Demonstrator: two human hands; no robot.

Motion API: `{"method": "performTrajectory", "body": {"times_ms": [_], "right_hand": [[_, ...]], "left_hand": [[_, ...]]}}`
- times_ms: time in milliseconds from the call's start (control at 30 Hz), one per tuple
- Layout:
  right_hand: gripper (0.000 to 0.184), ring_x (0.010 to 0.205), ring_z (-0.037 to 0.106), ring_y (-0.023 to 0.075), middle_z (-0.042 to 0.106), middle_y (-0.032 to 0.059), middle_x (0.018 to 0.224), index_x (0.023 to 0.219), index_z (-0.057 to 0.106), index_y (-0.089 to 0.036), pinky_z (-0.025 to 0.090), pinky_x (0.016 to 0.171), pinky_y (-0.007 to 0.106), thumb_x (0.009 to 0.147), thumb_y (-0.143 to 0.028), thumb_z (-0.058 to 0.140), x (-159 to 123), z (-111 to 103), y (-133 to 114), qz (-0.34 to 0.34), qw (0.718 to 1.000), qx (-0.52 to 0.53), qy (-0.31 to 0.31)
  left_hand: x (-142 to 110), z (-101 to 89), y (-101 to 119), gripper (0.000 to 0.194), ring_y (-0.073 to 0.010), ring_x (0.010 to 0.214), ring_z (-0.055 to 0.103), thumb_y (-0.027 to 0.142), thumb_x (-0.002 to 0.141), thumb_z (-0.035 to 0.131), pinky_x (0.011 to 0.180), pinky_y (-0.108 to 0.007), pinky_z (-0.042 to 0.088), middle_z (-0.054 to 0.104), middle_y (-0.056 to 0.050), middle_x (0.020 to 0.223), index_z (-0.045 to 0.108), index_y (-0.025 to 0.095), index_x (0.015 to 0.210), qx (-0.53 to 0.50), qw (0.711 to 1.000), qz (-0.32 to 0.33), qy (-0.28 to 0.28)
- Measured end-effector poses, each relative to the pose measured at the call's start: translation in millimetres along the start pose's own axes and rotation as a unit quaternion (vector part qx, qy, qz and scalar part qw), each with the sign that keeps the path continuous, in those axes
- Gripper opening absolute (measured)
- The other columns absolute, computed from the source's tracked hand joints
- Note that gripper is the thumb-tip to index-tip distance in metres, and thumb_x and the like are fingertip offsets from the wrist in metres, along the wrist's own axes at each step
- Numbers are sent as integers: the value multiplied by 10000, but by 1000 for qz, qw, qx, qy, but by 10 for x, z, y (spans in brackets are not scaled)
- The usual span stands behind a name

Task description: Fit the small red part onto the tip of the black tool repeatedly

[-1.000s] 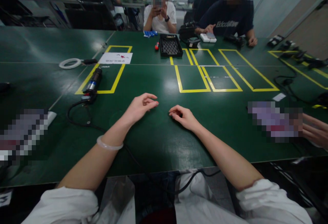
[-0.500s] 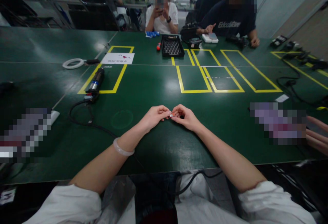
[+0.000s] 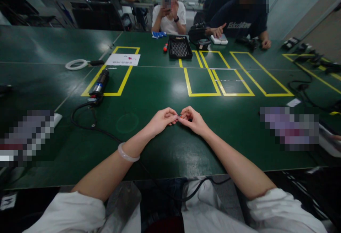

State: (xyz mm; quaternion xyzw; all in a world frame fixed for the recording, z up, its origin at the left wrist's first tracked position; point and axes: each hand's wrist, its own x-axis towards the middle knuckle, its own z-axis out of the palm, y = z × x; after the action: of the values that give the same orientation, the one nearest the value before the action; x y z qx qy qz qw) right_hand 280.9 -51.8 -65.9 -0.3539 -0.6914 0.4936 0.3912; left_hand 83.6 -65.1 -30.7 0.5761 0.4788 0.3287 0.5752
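Note:
My left hand [image 3: 161, 120] and my right hand [image 3: 192, 119] rest on the green table [image 3: 160, 147] in front of me, fingertips meeting in the middle. Both hands have the fingers curled into a pinch. Something tiny with a red tint sits between the fingertips; it is too small to name. A pale bangle [image 3: 127, 153] circles my left wrist.
An electric screwdriver [image 3: 99, 85] with a black cable lies at the left inside a yellow-taped box. A black screw tray [image 3: 179, 47], a white paper [image 3: 123, 59] and a white ring [image 3: 76, 64] lie farther back. Two people sit across the table. Cables lie at the right.
One second ago my hands were apart; my left hand moved right until the fingertips met. Since half a second ago they have barely moved. A person's hand at the right edge has withdrawn.

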Motion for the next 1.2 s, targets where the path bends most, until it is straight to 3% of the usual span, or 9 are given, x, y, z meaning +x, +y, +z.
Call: {"method": "performTrajectory", "body": {"times_ms": [300, 467, 600, 767, 833, 900, 967, 1100, 1200], "right_hand": [[222, 666, 543, 116, 599, 6, 817, 916, 573, -195, 438, 603, 255, 855, -383, 674, 20, -19, -13, -14, 1000, -24, -4], [295, 688, 569, 119, 634, 27, 911, 1035, 565, -192, 436, 589, 252, 808, -315, 705, 32, -5, 7, -18, 1000, -12, 3], [231, 683, 570, 125, 629, 14, 813, 976, 620, -181, 437, 602, 255, 814, -327, 697, 32, -17, -16, -2, 999, -38, -3], [207, 653, 542, 116, 610, -1, 777, 955, 624, -179, 423, 599, 252, 816, -315, 693, 25, -30, -27, 0, 999, -46, -11], [214, 628, 518, 110, 594, -12, 751, 963, 619, -180, 415, 598, 251, 814, -313, 696, 24, -33, -14, 6, 999, -47, -13], [223, 619, 502, 106, 586, -18, 743, 972, 617, -182, 410, 599, 249, 814, -318, 697, 24, -35, 1, 14, 999, -49, -17], [226, 620, 496, 105, 582, -19, 745, 976, 616, -183, 409, 601, 247, 815, -322, 695, 26, -36, 10, 18, 998, -52, -19], [219, 612, 488, 103, 574, -23, 735, 973, 615, -182, 401, 594, 245, 818, -318, 688, 30, -32, 7, 21, 998, -57, -20], [213, 602, 482, 101, 570, -25, 725, 973, 615, -180, 394, 587, 244, 819, -308, 686, 29, -28, -6, 21, 998, -59, -20]], "left_hand": [[18, -18, -56, 276, -164, 850, 627, 333, 768, 710, 817, -311, 493, 647, -62, 921, 580, 153, 932, 61, 995, 82, 16], [8, -21, -72, 226, -169, 853, 629, 320, 802, 682, 789, -311, 504, 645, -67, 928, 584, 154, 921, 92, 991, 94, 16], [-25, -7, -44, 190, -175, 872, 636, 309, 815, 670, 845, -330, 505, 651, -69, 929, 590, 159, 900, 123, 985, 115, 20], [-28, -79, 45, 334, -178, 882, 640, 390, 844, 646, 853, -326, 499, 654, -68, 967, 579, 168, 1084, 156, 981, 118, 12], [-14, -245, 88, 401, -186, 918, 634, 438, 892, 577, 873, -332, 489, 651, -74, 1016, 564, 174, 1193, 205, 970, 120, 49], [2, -531, 103, 427, -211, 995, 618, 455, 923, 521, 913, -349, 469, 641, -93, 1093, 567, 179, 1246, 289, 942, 127, 117], [0, -912, 71, 444, -263, 1099, 581, 450, 914, 533, 970, -390, 438, 613, -132, 1187, 586, 166, 1252, 394, 889, 117, 199], [-115, -1706, -92, 624, -391, 1275, 429, 428, 868, 610, 1057, -528, 324, 456, -229, 1425, 493, 85, 1377, 542, 747, -4, 386], [-254, -2120, -209, 813, -404, 1299, 385, 504, 850, 624, 1058, -569, 296, 376, -264, 1491, 358, 25, 1451, 548, 694, -77, 460]]}}
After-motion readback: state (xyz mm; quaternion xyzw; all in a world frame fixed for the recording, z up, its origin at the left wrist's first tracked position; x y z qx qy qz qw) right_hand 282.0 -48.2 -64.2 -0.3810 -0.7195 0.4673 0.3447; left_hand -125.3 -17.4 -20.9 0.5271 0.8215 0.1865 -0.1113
